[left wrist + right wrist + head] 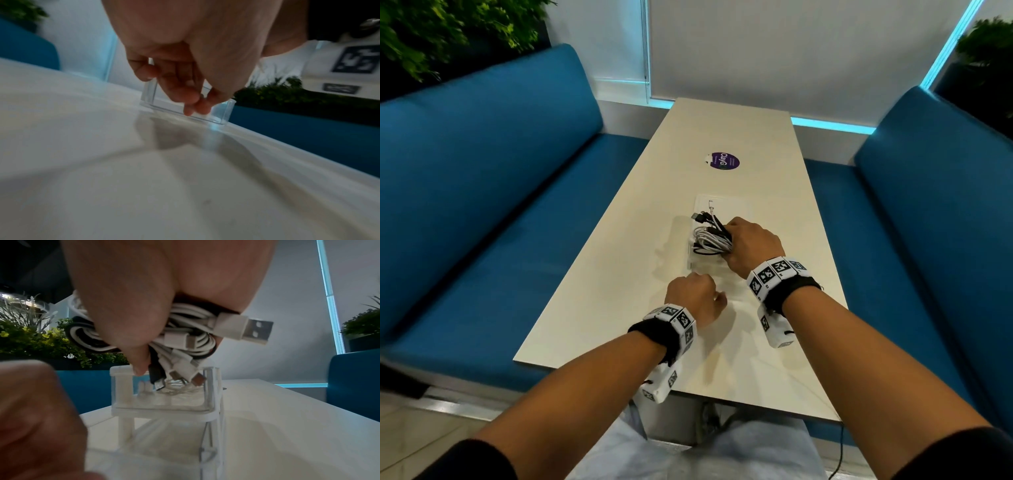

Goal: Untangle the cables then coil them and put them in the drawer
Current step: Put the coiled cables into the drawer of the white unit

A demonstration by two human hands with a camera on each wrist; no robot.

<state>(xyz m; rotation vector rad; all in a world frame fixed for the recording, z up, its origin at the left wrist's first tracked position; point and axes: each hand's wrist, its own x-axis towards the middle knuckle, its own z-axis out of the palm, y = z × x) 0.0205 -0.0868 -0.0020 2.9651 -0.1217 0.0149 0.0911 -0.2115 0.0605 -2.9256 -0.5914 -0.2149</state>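
Observation:
My right hand (748, 245) grips a coiled bundle of white and black cables (711, 240) and holds it just above a clear plastic drawer (705, 270) on the table. In the right wrist view the cable bundle (191, 332) sits under my right hand's fingers (133, 321), its USB plugs hanging down into the clear drawer unit (164, 407). My left hand (698, 291) is at the drawer's near end with its fingers curled. Seen from the left wrist, the left hand (195, 104) pinches the clear drawer's front wall (223, 113).
The cream table (619, 291) is long and narrow, with a round purple sticker (725, 161) farther back. Blue sofas (482, 192) run along both sides. Plants stand in the far corners. A thin black cord (840, 452) hangs below the table's near right corner.

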